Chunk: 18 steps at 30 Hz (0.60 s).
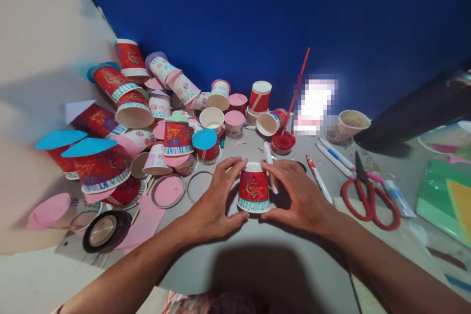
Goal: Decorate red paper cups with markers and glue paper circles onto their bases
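Note:
A red paper cup (254,189) stands upside down on the grey table, its white base on top and blue-green marks drawn round its rim. My left hand (224,194) grips its left side, fingertips at the top edge and thumb at the rim. On the opposite side my right hand (290,189) holds it the same way. Just behind the right fingers lies a white marker with a blue tip (268,152). A small tub of red paint (283,143) with a red brush (298,86) leaning in it sits farther back.
Many decorated paper cups (178,138) are heaped at the left, some with blue or pink paper discs. Red-handled scissors (362,196), several markers (319,179) and a glue tube (399,198) lie at the right. A roll of black tape (88,235) is front left.

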Tool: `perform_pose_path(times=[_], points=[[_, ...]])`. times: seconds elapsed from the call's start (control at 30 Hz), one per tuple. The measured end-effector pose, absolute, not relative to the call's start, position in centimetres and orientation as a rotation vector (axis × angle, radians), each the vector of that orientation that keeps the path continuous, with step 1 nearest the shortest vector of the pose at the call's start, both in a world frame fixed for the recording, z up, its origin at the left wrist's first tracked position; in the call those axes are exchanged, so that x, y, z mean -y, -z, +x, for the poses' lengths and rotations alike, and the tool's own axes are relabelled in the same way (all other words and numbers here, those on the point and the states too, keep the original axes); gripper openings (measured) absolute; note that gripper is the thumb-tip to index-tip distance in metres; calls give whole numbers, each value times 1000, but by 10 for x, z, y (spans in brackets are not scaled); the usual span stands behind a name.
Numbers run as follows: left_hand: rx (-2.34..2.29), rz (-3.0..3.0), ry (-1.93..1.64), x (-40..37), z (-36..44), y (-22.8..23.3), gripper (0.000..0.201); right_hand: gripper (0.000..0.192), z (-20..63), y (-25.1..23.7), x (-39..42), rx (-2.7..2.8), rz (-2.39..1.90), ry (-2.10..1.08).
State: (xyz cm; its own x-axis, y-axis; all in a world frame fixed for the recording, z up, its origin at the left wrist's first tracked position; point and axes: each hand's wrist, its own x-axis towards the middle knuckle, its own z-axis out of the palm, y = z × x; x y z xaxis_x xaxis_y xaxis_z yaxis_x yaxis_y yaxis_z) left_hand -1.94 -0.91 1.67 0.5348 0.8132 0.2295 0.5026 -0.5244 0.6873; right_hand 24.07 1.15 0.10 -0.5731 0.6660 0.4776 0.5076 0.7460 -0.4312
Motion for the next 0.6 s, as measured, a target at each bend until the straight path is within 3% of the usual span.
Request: perform_pose_path(times=[0.3, 0.6], points=[[-1103, 2319, -740, 6, -19, -11, 104, 111, 243, -4, -11, 2268, -843, -448], [-1191, 1813, -1185, -1, -19, -16, 87, 62, 246, 1, -9, 1847, -951, -709]])
